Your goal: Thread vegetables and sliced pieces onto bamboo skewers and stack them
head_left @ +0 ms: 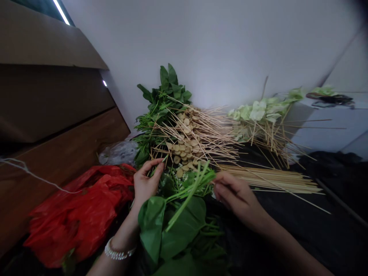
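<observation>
My left hand (147, 180), with a beaded bracelet at its wrist, is closed in a pinch. A short, thin pale-green piece (165, 158) sticks up at its fingertips. My right hand (232, 193) is also pinched, at the end of a bunch of green stems (205, 176); the fingers partly hide the grip. Large leafy greens (184, 226) lie below and between my hands, their broad leaves facing up. Just beyond, sliced round pieces on skewers (186, 147) are heaped up, with small pale-green bits around them.
Bundled leafy greens (163, 103) lean against the wall behind. Bare wooden skewers (276, 180) lie at the right, before skewered pale-green leaves (264, 111). A red plastic bag (83, 214) and clear plastic (119, 153) sit at the left beside a wooden panel (66, 153). Black plastic (293, 226) covers the right side.
</observation>
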The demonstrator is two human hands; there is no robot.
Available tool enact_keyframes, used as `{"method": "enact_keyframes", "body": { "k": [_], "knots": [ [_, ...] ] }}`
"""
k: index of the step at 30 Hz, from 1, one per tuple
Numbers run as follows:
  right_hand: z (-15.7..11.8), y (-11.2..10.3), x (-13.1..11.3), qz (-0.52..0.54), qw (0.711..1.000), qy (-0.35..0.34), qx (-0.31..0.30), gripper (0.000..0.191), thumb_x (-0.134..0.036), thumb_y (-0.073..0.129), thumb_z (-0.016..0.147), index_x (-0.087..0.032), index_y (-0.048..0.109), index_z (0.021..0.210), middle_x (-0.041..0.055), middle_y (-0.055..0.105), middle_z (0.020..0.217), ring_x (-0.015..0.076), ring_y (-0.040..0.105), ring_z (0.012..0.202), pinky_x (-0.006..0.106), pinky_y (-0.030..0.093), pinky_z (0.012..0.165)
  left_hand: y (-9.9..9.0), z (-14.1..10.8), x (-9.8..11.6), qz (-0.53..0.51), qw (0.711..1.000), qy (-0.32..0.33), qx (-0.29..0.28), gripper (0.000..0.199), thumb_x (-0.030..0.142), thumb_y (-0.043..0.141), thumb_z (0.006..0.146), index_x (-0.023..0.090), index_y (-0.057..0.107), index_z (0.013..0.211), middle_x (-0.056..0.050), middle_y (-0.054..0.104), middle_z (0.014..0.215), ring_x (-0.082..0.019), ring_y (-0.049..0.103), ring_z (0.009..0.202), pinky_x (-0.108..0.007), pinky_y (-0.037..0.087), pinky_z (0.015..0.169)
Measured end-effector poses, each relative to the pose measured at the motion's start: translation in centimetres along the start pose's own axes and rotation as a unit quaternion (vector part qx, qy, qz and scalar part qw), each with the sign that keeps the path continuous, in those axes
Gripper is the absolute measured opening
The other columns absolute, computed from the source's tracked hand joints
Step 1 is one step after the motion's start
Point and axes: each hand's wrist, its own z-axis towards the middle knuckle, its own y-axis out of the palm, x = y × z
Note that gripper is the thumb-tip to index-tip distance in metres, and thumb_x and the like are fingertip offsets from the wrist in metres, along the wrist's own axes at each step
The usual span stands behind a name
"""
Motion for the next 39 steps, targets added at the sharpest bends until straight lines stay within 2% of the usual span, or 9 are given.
{"method": "enact_keyframes", "body": {
  "k": [3, 7, 9, 12, 16, 19, 30, 36, 39],
  "knots": [
    [0.2, 0.9, 0.6, -0.116, 0.992, -0.018, -0.037, 0.018, -0.021, 0.046, 0.096, -0.020, 0.060, 0.086, -0.0025, 0.057, 0.067, 0.0108, 0.052, 0.061, 0.023, 0.039, 0.059, 0.4, -0.6, 1.0, 0.044, 0.995, 0.080, -0.043, 0.015, 0.032, 0.068, 0.079, 0.023, 0.077, 0.086, -0.004, 0.074, 0.084, -0.020, 0.064, 0.083, -0.034, 0.047, 0.082],
    [0.2, 2.0, 1.7, -0.170, 0.984, -0.043, -0.013, 0.020, -0.018, 0.043, 0.095, -0.020, 0.063, 0.089, -0.0015, 0.060, 0.068, 0.0126, 0.057, 0.064, 0.025, 0.042, 0.063, 0.5, -1.6, 1.9, 0.122, 0.977, 0.164, -0.066, 0.014, 0.029, 0.067, 0.083, 0.026, 0.078, 0.091, -0.003, 0.074, 0.083, -0.021, 0.060, 0.087, -0.037, 0.044, 0.083],
    [0.2, 2.2, 2.0, -0.180, 0.982, -0.051, 0.004, 0.021, -0.017, 0.044, 0.094, -0.020, 0.064, 0.090, -0.0009, 0.062, 0.070, 0.0133, 0.058, 0.064, 0.025, 0.044, 0.064, 0.7, -2.0, 2.1, 0.112, 0.976, 0.165, -0.089, 0.015, 0.027, 0.066, 0.084, 0.025, 0.078, 0.092, -0.003, 0.074, 0.084, -0.021, 0.060, 0.087, -0.036, 0.044, 0.081],
    [0.2, 2.1, 2.2, -0.192, 0.980, -0.055, 0.015, 0.021, -0.016, 0.044, 0.093, -0.020, 0.064, 0.092, -0.0007, 0.062, 0.069, 0.0137, 0.059, 0.064, 0.025, 0.044, 0.062, 0.9, -2.3, 2.1, 0.057, 0.984, 0.126, -0.110, 0.014, 0.027, 0.066, 0.082, 0.022, 0.078, 0.089, -0.004, 0.074, 0.082, -0.020, 0.062, 0.083, -0.035, 0.046, 0.080],
    [0.2, 2.1, 2.2, -0.199, 0.978, -0.055, 0.019, 0.021, -0.016, 0.044, 0.093, -0.020, 0.065, 0.091, -0.0010, 0.063, 0.068, 0.0136, 0.059, 0.063, 0.025, 0.044, 0.062, 1.2, -2.2, 2.2, 0.004, 0.993, 0.056, -0.099, 0.015, 0.027, 0.069, 0.078, 0.019, 0.078, 0.086, -0.005, 0.073, 0.079, -0.019, 0.063, 0.079, -0.033, 0.048, 0.078],
    [0.2, 2.2, 2.3, -0.200, 0.978, -0.055, 0.019, 0.021, -0.016, 0.044, 0.093, -0.020, 0.064, 0.090, -0.0006, 0.063, 0.069, 0.0136, 0.060, 0.063, 0.025, 0.044, 0.062, 1.2, -2.1, 2.3, -0.012, 0.995, 0.040, -0.088, 0.015, 0.028, 0.070, 0.075, 0.019, 0.079, 0.084, -0.005, 0.073, 0.078, -0.019, 0.063, 0.077, -0.033, 0.049, 0.077],
    [0.2, 2.3, 2.5, -0.205, 0.977, -0.057, 0.024, 0.020, -0.015, 0.045, 0.093, -0.020, 0.065, 0.092, -0.0009, 0.063, 0.068, 0.0132, 0.059, 0.062, 0.024, 0.044, 0.061, 1.1, -2.2, 2.4, 0.007, 0.993, 0.057, -0.100, 0.014, 0.028, 0.069, 0.077, 0.020, 0.078, 0.084, -0.005, 0.074, 0.078, -0.020, 0.063, 0.078, -0.036, 0.049, 0.079],
    [0.1, 2.4, 2.6, -0.214, 0.975, -0.061, 0.028, 0.021, -0.015, 0.044, 0.093, -0.020, 0.065, 0.092, -0.0009, 0.063, 0.067, 0.0137, 0.060, 0.061, 0.024, 0.044, 0.061, 1.1, -2.7, 2.3, 0.066, 0.983, 0.145, -0.087, 0.013, 0.024, 0.066, 0.083, 0.021, 0.077, 0.089, -0.003, 0.074, 0.081, -0.018, 0.063, 0.080, -0.034, 0.046, 0.079],
    [0.1, 2.5, 2.6, -0.213, 0.975, -0.062, 0.033, 0.022, -0.015, 0.044, 0.093, -0.020, 0.065, 0.092, -0.0006, 0.063, 0.067, 0.0140, 0.060, 0.061, 0.025, 0.045, 0.061, 1.0, -2.6, 2.5, 0.072, 0.981, 0.158, -0.088, 0.013, 0.024, 0.067, 0.082, 0.022, 0.077, 0.090, -0.004, 0.074, 0.082, -0.019, 0.063, 0.082, -0.035, 0.045, 0.081]
  ]
}}
